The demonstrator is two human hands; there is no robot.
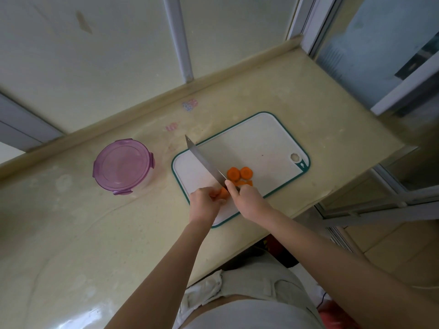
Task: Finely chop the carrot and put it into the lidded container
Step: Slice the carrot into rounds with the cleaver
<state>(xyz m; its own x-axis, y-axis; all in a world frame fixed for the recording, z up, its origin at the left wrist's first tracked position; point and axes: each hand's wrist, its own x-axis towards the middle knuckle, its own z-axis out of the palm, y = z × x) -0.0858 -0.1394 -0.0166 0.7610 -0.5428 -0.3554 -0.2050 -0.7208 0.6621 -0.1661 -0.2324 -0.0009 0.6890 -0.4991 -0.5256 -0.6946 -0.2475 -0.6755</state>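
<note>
Two carrot rounds [233,173], one knife [204,162], one lidded container [123,166]

Beige countertop [261,96]: white teal-rimmed cutting board [256,143] right; purple-lidded container [122,166] well left.

Both bare forearms reach forward from the lower edge of the view and come together, so the hands are just beside each other. The left hand [204,200] has its back up and its fingers curled round a carrot piece [222,193]. The right hand [248,198] grips the handle of a knife [204,160], with one finger stretched towards the blade.
</note>
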